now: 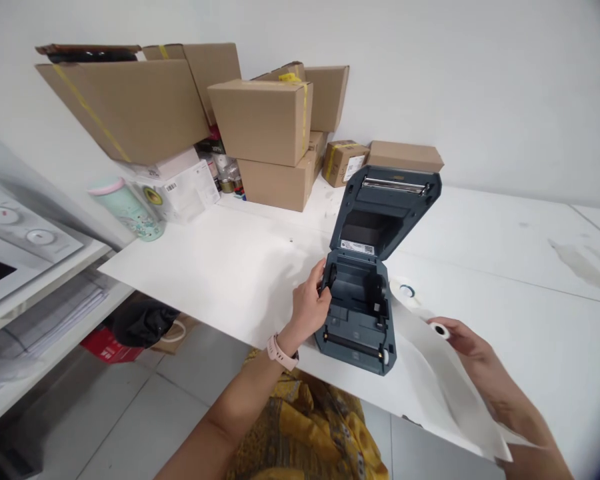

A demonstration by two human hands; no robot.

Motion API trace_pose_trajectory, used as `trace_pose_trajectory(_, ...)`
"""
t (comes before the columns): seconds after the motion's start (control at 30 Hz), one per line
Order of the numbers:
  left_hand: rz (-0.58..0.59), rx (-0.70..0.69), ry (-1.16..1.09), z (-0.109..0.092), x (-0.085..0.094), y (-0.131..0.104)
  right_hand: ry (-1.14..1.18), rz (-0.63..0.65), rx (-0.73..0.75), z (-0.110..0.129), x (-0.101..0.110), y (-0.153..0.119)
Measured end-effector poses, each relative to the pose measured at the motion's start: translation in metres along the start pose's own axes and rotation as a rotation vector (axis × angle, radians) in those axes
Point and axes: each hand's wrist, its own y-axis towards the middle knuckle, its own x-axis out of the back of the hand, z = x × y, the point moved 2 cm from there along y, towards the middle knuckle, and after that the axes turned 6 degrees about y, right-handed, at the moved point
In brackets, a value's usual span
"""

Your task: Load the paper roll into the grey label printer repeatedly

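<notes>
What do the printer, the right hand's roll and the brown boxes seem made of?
Printer: probably hard plastic, matte dark grey, judging by its moulded edges; the lid's bar shines like metal.
Roll: seemingly paper, matte white, though film is possible; the white strip beside it bends softly.
Boxes: likely cardboard, dull brown, with folded edges.

Dark blue-grey printer [355, 313], lid raised, white roll [445, 331] near it
</notes>
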Motion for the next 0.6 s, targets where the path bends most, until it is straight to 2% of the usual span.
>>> trace_pose_trajectory(0.07,-0.006,-0.002,-0.010,0.002,-0.001,0.000,0.183,0.044,-0.035,-0.007,-0.019,0.002)
trace_pose_trajectory(0.13,-0.007,0.002,-0.023,0.003,-0.001,0.001,0.245,-0.044,-0.017,-0.013,-0.027,0.008)
trace_pose_trajectory(0.23,-0.003,-0.001,-0.036,0.003,-0.002,0.001,0.195,-0.186,0.032,-0.022,-0.027,0.020)
trace_pose_trajectory(0.33,-0.004,0.013,-0.034,0.000,-0.001,0.001,0.159,-0.242,0.065,-0.030,-0.023,0.027)
trace_pose_trajectory(0.47,-0.002,0.026,-0.033,-0.003,0.001,0.001,0.057,-0.233,0.102,-0.034,-0.022,0.029)
trace_pose_trajectory(0.6,-0.009,0.015,-0.028,-0.002,0.000,0.001,-0.229,-0.117,0.231,-0.021,-0.019,0.031)
